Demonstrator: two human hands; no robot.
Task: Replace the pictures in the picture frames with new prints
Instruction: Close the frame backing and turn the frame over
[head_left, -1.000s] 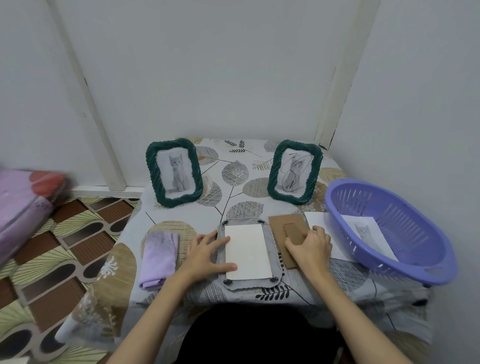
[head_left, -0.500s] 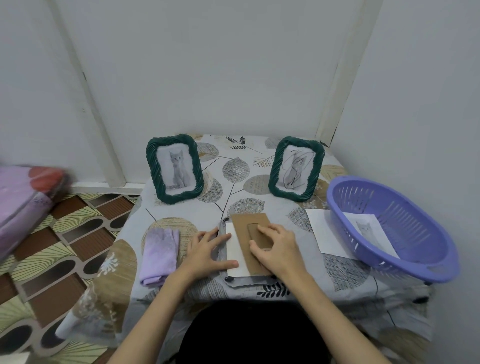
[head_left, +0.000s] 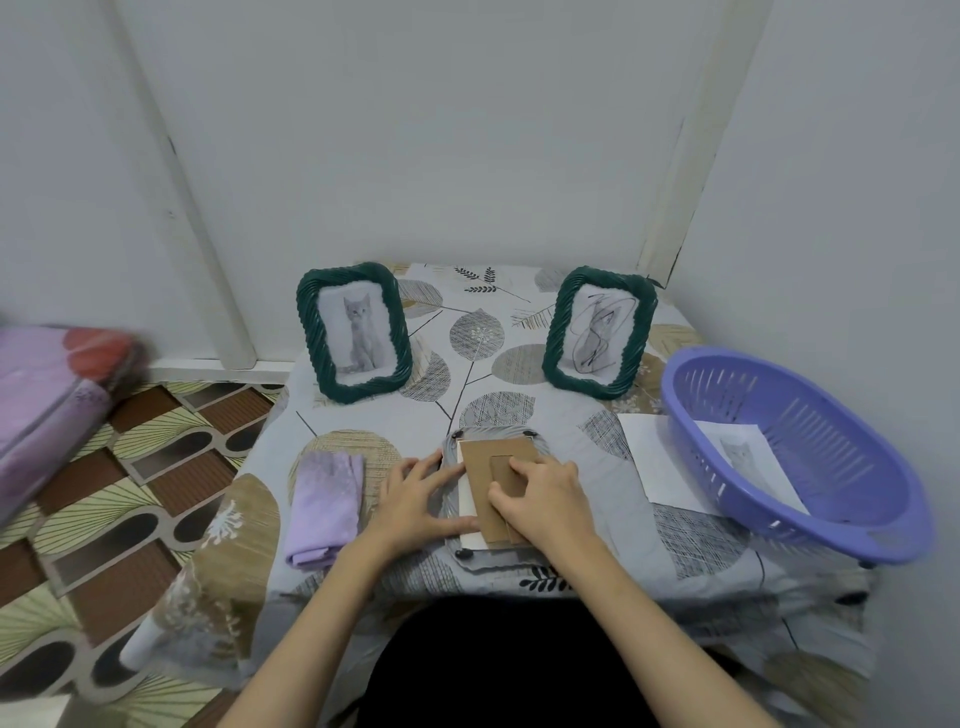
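Note:
A grey picture frame (head_left: 498, 432) lies face down near the table's front edge. A white print (head_left: 467, 504) lies in it, partly covered by the brown cardboard backing (head_left: 485, 454). My left hand (head_left: 415, 501) rests on the frame's left edge with fingers spread, thumb on the print. My right hand (head_left: 545, 501) presses on the backing with fingers bent over its stand flap. Two green frames stand at the back: the left one (head_left: 355, 332) shows a grey kitten, the right one (head_left: 599, 332) a scribbled-over picture.
A purple basket (head_left: 810, 525) with a cat print (head_left: 748, 460) inside sits at the right, over a white sheet (head_left: 654, 462). A folded lilac cloth (head_left: 324, 506) lies left of my hands. Folded bedding (head_left: 47, 395) lies on the floor at far left.
My right hand carried the cardboard backing from the table on the right onto the print in the face-down frame. My left hand stayed at the frame's left edge.

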